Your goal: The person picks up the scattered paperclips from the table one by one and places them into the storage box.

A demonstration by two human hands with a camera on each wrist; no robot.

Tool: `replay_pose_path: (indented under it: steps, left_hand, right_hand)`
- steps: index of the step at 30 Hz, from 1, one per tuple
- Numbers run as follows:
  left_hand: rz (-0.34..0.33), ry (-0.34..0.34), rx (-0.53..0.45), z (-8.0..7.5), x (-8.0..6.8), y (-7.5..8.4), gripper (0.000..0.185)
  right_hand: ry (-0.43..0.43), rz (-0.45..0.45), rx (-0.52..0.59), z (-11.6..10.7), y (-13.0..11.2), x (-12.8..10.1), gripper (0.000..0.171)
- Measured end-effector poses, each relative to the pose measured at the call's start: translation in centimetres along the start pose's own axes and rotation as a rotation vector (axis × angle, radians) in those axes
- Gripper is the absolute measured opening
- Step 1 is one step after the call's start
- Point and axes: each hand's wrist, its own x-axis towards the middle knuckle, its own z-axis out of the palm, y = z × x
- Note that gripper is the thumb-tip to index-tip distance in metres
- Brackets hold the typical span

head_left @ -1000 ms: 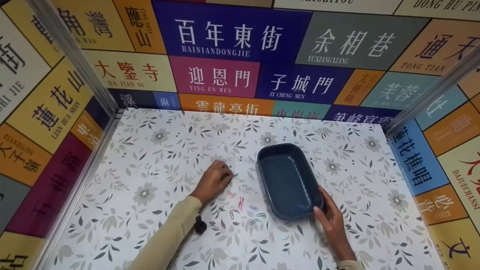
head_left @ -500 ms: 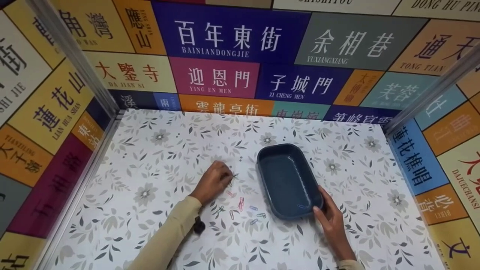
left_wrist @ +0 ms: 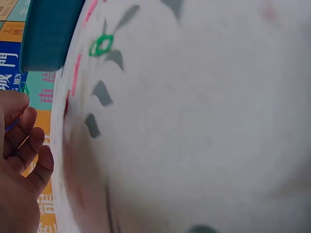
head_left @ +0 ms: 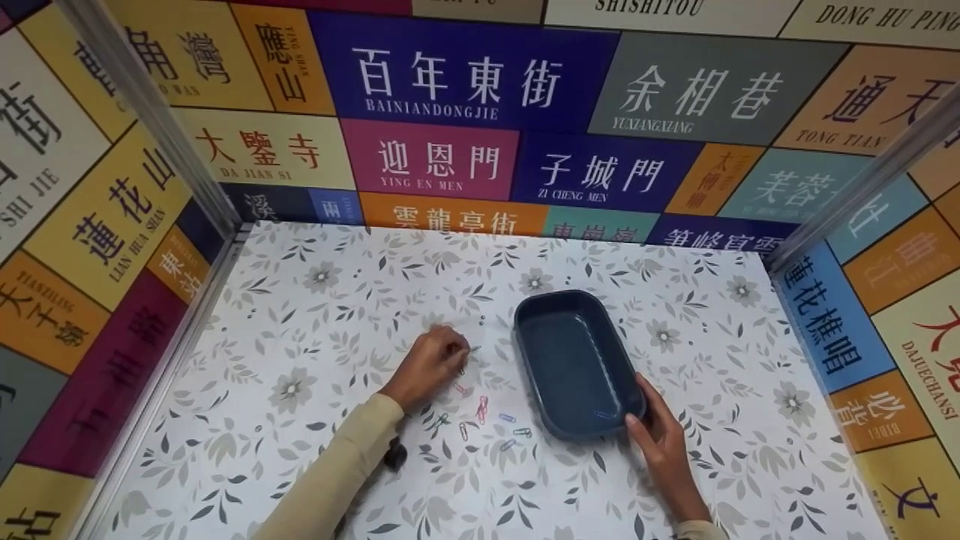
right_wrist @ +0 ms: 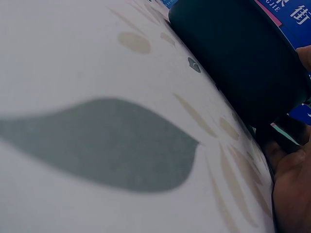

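Note:
My left hand is low over the table, left of the dish. Its thumb and forefinger pinch a green paper clip, and something thin and blue shows among the fingers. My right hand grips the near right corner of a dark blue rectangular dish, thumb at the rim and fingers along the outer wall. One blue paper clip lies inside the dish near that corner. Between left hand and dish lie loose clips: pink ones, a red one, blue ones and green ones.
A white tabletop with grey leaf and flower print spreads beneath everything. Colourful panels with large lettering wall in the back and both sides, joined by metal posts at the corners.
The head view has tilted up very slightly. Both hands, the dish and the scattered clips keep practically the same places.

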Motion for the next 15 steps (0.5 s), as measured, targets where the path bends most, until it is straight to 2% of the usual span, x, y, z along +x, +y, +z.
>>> replay_pose_path:
  steps: [4, 8, 15]
  left_hand:
    - [0.015, 0.004, -0.034, 0.3, 0.4, 0.4, 0.005]
    - [0.037, 0.01, -0.019, 0.5, 0.6, 1.0, 0.005]
    - [0.11, -0.003, -0.018, 1.1, 1.1, 2.1, 0.006]
  right_hand:
    - [0.012, -0.001, 0.006, 0.1, 0.0, 0.0, 0.062]
    - [0.013, -0.013, -0.008, 0.1, 0.0, 0.0, 0.062]
    - [-0.006, 0.017, -0.018, -0.1, -0.1, 0.1, 0.062]
